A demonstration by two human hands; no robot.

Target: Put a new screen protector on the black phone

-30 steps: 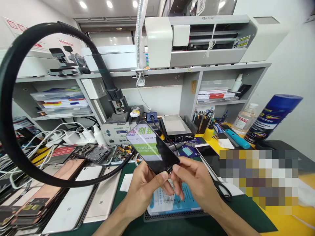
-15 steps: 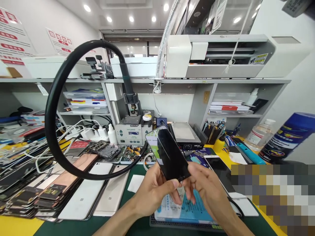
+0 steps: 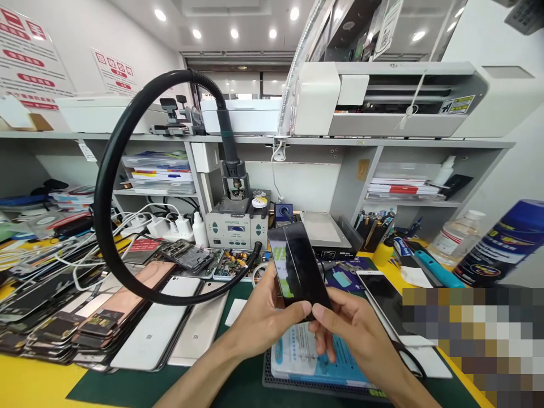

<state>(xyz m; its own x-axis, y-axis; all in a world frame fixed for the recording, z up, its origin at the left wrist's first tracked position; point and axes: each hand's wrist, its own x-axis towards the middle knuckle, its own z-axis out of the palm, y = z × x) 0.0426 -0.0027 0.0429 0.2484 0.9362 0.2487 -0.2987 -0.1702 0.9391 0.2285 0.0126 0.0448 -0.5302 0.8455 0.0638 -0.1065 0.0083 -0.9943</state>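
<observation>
A dark smartphone (image 3: 302, 269) is held up, tilted, in front of me above the bench. Its glossy black face carries bright reflections on the left side. My left hand (image 3: 272, 317) is closed around the phone's lower left, the thumb lying on its lower face. At the lower right, my right hand (image 3: 346, 317) grips the bottom corner, with its thumb on the front and its fingers curled behind. Both thumb tips are close together near the bottom edge. Below the hands lies a blue and white printed packet (image 3: 340, 362) on a dark perforated mat (image 3: 266, 377).
Stacked phone parts (image 3: 102, 328) and a white phone back (image 3: 148, 334) lie left. A thick black hose (image 3: 104, 187) arches up from a rework station (image 3: 233, 229). A white-framed phone (image 3: 380, 294), a clear bottle (image 3: 457, 238) and a blue spray can (image 3: 501, 243) are right.
My right thumb has moved from the phone's right edge onto its lower front, beside the left thumb. The phone stands slightly more upright, and the view has shifted a little.
</observation>
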